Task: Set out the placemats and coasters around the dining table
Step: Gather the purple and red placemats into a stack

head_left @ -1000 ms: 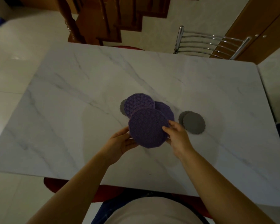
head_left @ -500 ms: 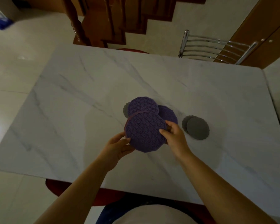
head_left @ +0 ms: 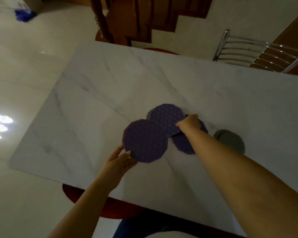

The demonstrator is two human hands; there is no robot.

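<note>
A white marble-patterned dining table (head_left: pixel 96 100) fills most of the head view, its near edge running across the lower part of the frame. Beyond its far right corner a metal-framed chair (head_left: pixel 251 52) is seen, and dark wooden stairs (head_left: pixel 144 16) rise behind the far edge. A red chair seat (head_left: pixel 110 208) shows under the near edge.

Three purple patterned placemats are gathered near the middle of the table. The nearest placemat (head_left: pixel 145 140) is held clear to the left of the other two by the left hand (head_left: pixel 121 163), gripped at its lower left rim: the thumb is laid on top of the rim and the remaining fingers are tucked beneath it, so their spread cannot be told. The far placemat (head_left: pixel 167 118) lies overlapping the third placemat (head_left: pixel 183 143), which is flat on the table and largely covered by the right forearm.

The right hand (head_left: pixel 189 123) is set at the right rim of the far placemat, fingers curled together onto the edge; whether the mat is actually pinched cannot be told, as the fingertips are hidden by the back of the hand.

Two grey scalloped coasters (head_left: pixel 230 140) are stacked slightly offset on the table just to the right of the placemats, apart from both hands. A further grey coaster edge (head_left: pixel 149 115) peeks out from beneath the left side of the far placemat.
</note>
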